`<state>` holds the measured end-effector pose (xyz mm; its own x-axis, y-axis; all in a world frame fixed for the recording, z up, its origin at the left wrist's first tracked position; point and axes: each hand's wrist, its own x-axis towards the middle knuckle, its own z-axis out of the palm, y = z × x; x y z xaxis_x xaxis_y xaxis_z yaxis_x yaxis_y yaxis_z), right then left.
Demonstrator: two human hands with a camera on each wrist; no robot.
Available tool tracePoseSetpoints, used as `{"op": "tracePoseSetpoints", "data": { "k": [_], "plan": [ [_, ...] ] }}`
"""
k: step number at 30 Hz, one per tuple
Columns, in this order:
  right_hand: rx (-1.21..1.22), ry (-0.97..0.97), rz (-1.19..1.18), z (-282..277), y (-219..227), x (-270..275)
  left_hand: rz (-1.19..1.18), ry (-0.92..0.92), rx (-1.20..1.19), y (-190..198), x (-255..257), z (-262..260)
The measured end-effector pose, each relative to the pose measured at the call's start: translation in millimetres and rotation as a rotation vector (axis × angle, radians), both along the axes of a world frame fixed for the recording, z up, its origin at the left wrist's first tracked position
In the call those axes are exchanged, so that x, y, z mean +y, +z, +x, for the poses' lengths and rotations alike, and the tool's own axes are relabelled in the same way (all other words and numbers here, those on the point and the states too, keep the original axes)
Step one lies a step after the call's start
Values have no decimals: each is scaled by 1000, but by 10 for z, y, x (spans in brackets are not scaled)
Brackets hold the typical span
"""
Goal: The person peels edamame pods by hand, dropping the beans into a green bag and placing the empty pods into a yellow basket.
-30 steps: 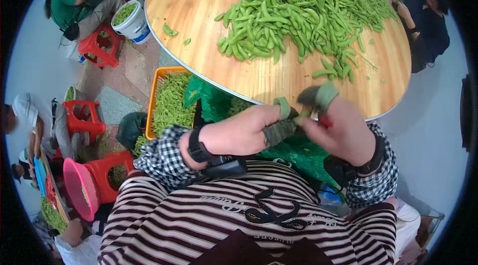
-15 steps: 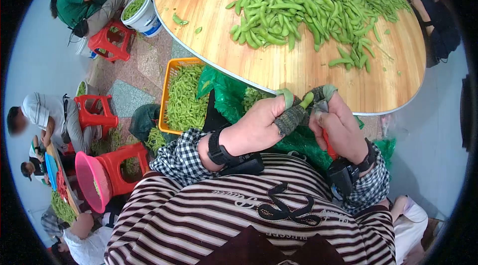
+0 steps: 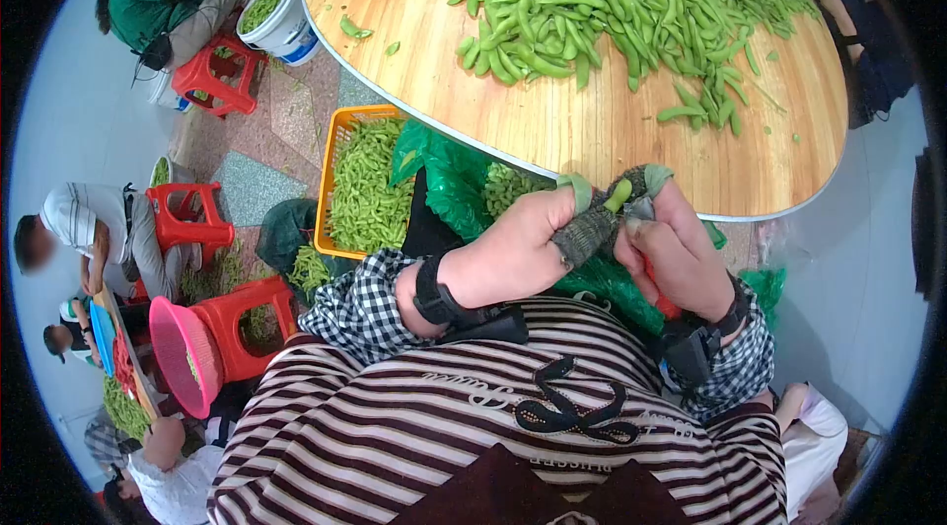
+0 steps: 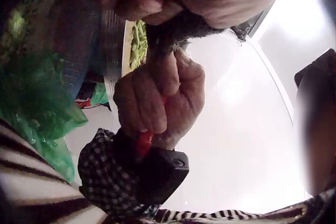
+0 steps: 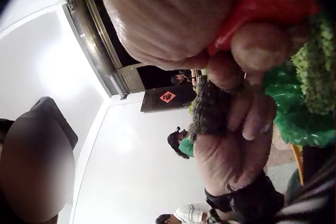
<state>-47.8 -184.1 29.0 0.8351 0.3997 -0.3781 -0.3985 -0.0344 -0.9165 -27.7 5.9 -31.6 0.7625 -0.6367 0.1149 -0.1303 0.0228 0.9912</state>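
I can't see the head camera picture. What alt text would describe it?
A person's left hand and right hand pinch a green bean pod together beside a round wooden table heaped with pods; an orange crate of pods sits below.

Dark knitted cloth finger guards (image 3: 584,229), rough and matt, cover the grip. Beyond it: round varnished wooden surface (image 3: 592,135), smooth, semi-glossy. Below it: crinkled green plastic bag (image 3: 454,189), glossy. Left: orange plastic mesh basket (image 3: 340,135).
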Motion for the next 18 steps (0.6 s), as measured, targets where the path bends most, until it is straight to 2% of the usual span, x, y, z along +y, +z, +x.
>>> {"op": "tracePoseSetpoints", "data": {
  "k": [1,3,4,6,8,10,11,13,14,16,17,18],
  "plan": [
    [-7,-7,-23,-1,-6,9,0,-2,2,-1,5,-8],
    [-2,-18,-26,1,-36,23,321,100,-322,-3,26,-22],
    [0,-27,-30,1,-50,31,320,98,-322,3,35,-17],
    [-2,-56,-28,-8,-64,51,467,127,-416,33,52,2],
    [-4,-85,-25,-31,-105,76,455,130,-424,75,82,36],
    [-236,-106,-84,-73,-177,98,434,82,-433,80,108,69],
    [-231,-109,-84,-73,-184,84,435,77,-429,78,120,81],
    [-296,17,-45,-61,-199,33,228,-59,-292,73,154,89],
    [-290,19,-42,-58,-201,17,230,-58,-286,87,173,109],
    [-112,30,134,-67,-196,-7,85,-243,141,138,199,152],
    [-106,31,138,-68,-179,11,10,-332,355,148,208,151],
    [-1,-28,225,-64,-152,40,-130,-346,507,108,197,121]
  ]
}}
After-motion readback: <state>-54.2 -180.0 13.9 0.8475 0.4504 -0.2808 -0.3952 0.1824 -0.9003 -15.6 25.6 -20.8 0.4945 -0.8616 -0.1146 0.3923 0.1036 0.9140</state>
